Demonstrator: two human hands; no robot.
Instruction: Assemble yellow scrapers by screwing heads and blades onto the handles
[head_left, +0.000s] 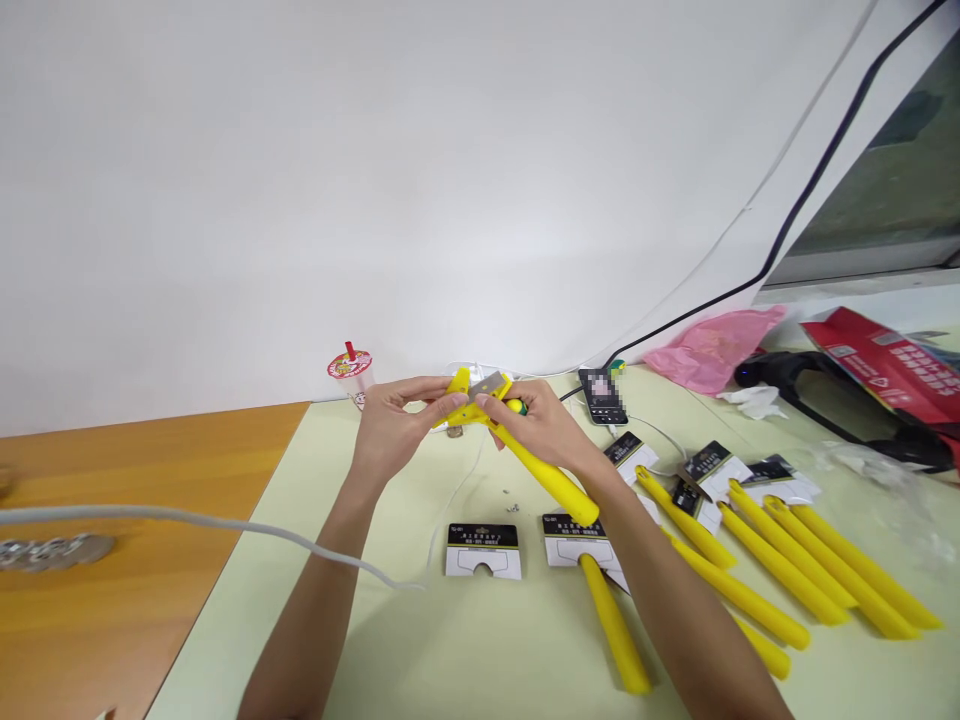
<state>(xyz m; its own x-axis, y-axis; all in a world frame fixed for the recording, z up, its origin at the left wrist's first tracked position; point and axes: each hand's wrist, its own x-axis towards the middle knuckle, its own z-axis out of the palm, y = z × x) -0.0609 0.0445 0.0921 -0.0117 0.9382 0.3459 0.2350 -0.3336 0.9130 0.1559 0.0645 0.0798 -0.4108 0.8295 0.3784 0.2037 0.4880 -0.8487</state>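
My left hand [405,420] pinches the head of a yellow scraper [551,480] between thumb and fingers. On the same tool is my right hand [538,425], its thumb pressed near the grey metal blade [487,386]. The long handle slants down to the right, under my right wrist. A small green-and-yellow piece [517,407] shows by the right fingers; what it belongs to is hidden. Below my hands lie a black-and-white card [483,550] with a notch and some tiny metal pieces [511,507]. Another yellow handle [613,625] sticks out from a second card [574,540].
Several carded yellow-handled tools [787,570] lie at the right. Behind them are a phone [602,397], a pink bag [716,350] and a red box [885,370]. A lidded cup [351,368] stands by the wall. A grey cable [225,522] crosses at left.
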